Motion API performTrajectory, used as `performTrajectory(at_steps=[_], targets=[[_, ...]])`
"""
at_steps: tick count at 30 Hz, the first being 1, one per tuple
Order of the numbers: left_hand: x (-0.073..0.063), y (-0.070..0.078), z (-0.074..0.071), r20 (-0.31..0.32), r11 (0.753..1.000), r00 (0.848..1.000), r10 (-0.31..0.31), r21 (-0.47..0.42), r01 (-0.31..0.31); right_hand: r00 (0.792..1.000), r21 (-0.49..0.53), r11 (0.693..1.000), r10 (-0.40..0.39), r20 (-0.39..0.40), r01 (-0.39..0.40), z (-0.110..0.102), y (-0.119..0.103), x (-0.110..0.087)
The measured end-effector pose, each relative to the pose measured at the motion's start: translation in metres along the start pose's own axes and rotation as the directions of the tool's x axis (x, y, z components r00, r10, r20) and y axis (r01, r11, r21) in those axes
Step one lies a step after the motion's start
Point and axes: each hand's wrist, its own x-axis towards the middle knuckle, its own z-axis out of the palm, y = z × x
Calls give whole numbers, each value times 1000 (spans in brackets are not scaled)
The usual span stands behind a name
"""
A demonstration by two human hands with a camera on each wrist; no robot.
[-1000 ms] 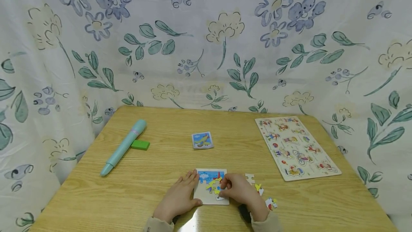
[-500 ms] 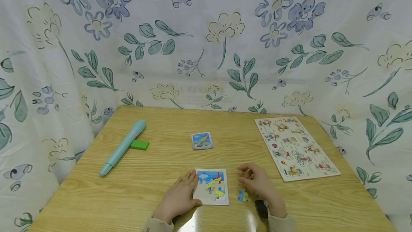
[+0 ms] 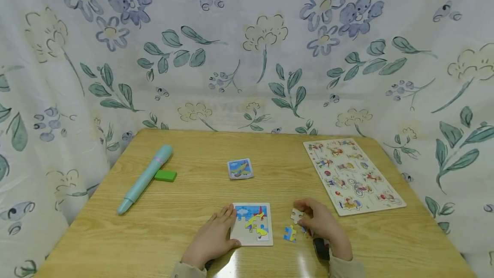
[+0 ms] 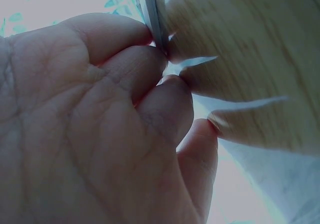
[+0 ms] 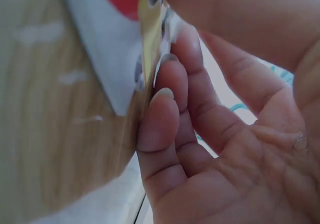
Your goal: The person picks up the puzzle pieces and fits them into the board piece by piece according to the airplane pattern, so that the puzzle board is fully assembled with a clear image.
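Here, 1 pale puzzle piece (image 3: 296,216), right at the right fingers (image 3: 304,203)

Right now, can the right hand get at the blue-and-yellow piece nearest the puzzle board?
Probably yes: the blue-and-yellow piece lies uncovered on the table, close by the right hand. The pale piece at that hand might get in the way; I can't tell if it's gripped.

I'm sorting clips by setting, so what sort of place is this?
Probably a curtained-off indoor play spot: a flower-print curtain hangs behind the wooden table, on which lie a partly filled jigsaw tray and a picture board.
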Motion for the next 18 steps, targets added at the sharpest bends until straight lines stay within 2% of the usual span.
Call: performTrajectory(at_steps=[5, 8, 11, 15, 18], targets=[[-1, -1, 1, 0, 1000, 1000, 1, -11, -1, 998, 36, 997, 63, -31, -62, 2, -4, -1], [-2, -1, 0, 0, 1000, 1000, 0, -16, 0, 995, 116, 990, 87, -49, -81, 2, -4, 0], [-2, -1, -1, 3, 1000, 1000, -2, -21, 2, 999, 178, 983, 41, -27, -36, 2, -6, 2], [-2, -1, -1, 3, 1000, 1000, -1, -15, 1, 995, 282, 958, -79, 63, 58, 4, -9, 4], [-2, -1, 0, 2, 1000, 1000, -1, -12, 1, 989, 398, 917, -87, 117, 33, 7, -11, 6]])
